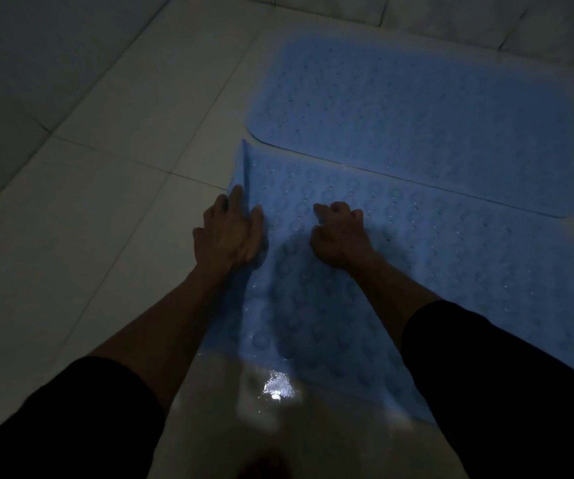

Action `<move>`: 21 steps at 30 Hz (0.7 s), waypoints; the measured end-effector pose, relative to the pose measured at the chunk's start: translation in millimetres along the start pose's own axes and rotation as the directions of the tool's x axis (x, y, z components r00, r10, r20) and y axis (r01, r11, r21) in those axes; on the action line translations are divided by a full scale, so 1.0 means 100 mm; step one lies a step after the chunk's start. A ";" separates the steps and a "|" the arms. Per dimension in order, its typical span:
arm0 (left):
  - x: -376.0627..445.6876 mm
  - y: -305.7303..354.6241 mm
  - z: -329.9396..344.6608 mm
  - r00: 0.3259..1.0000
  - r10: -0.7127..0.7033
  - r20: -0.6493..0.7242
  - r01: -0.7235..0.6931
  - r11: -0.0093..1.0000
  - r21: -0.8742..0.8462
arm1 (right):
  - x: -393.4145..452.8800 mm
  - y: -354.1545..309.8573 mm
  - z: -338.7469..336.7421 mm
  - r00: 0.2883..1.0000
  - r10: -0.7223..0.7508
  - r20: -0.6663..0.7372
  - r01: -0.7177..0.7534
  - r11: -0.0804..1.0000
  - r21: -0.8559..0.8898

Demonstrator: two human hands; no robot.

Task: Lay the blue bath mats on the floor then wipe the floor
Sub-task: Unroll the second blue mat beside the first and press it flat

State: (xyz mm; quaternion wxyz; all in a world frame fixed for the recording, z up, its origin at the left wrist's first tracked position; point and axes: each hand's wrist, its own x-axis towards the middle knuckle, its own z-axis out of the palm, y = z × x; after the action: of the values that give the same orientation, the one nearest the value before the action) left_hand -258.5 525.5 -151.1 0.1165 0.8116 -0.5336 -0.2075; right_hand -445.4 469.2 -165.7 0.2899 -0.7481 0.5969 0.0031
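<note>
Dim shot, but both blue mats are on the white tiled floor [106,209]. The far mat [416,119] lies flat; the near mat [416,271] sits just beside it, maybe overlapping its edge, hard to tell. Its left edge is curled up, and the left hand [230,233] rests there with fingers [235,198] mostly straight, pressing the fold rather than gripping. The right hand [340,236] has fingers curled, knuckles down on the mat, and seems to hold nothing. These look like floppy rubber, light and bendy, probably slick given the wet patch [278,385] nearby. Best bet: pinch the lifted edge, pull outward, then smooth flat.
</note>
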 end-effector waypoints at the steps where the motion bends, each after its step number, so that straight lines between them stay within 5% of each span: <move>1: 0.04 -0.02 0.00 1.000 -0.018 0.005 0.018 1.000 0.026 | 0.00 0.01 0.00 1.000 0.004 -0.001 -0.004 1.000 -0.001; 5: 0.17 -0.11 -0.03 0.996 -0.084 -0.038 0.091 0.945 0.314 | 0.00 0.02 -0.02 1.000 -0.008 -0.021 0.007 1.000 -0.018; 9: 0.26 -0.18 -0.09 0.983 0.171 -0.061 -0.087 0.738 0.669 | 0.04 0.02 -0.02 0.998 -0.014 -0.064 0.010 0.997 -0.075; 15: 0.60 0.13 0.16 0.970 0.186 0.155 -0.234 0.886 0.401 | 0.20 0.13 -0.08 0.986 -0.013 -0.168 -0.011 0.990 -0.142; 21: 0.80 0.15 0.42 0.956 0.098 0.277 -0.189 0.927 0.325 | 0.42 0.33 -0.15 0.999 0.044 -0.022 -0.047 0.979 -0.200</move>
State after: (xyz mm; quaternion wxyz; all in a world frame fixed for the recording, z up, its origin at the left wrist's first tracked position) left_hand -262.4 448.0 -199.7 -0.0838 0.7441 -0.6307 -0.2036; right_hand -468.1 421.2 -181.7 0.2077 -0.7597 0.6129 0.0633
